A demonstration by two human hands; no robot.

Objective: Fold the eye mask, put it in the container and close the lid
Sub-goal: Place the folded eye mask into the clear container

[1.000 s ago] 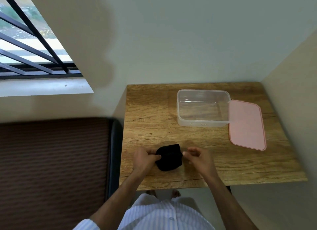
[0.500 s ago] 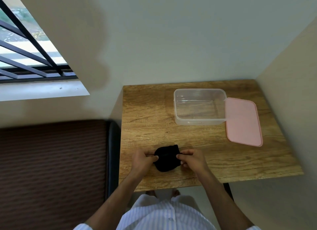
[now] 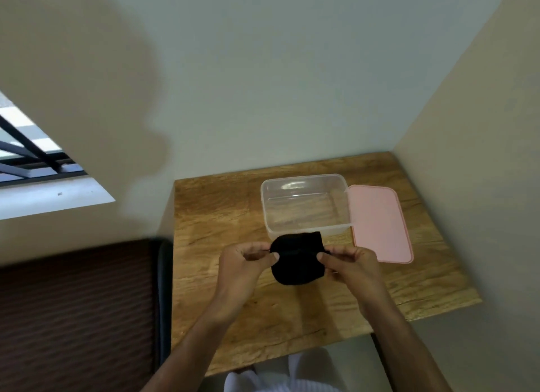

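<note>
The black eye mask [image 3: 298,258], folded into a small bundle, hangs lifted off the table between my hands. My left hand [image 3: 244,263] pinches its left edge and my right hand [image 3: 349,263] pinches its right edge. Just beyond the mask stands the clear plastic container [image 3: 304,184], open with nothing inside. Its pink lid [image 3: 378,222] lies flat on the table, touching the container's right side.
The small wooden table [image 3: 222,216] stands in a corner, with walls behind it and on the right. A dark brown upholstered seat [image 3: 76,312] is left of the table. A barred window [image 3: 26,154] is at far left.
Both hands have raised the folded mask off the table and carried it forward, close to the container's near wall. The camera has tilted upward.
</note>
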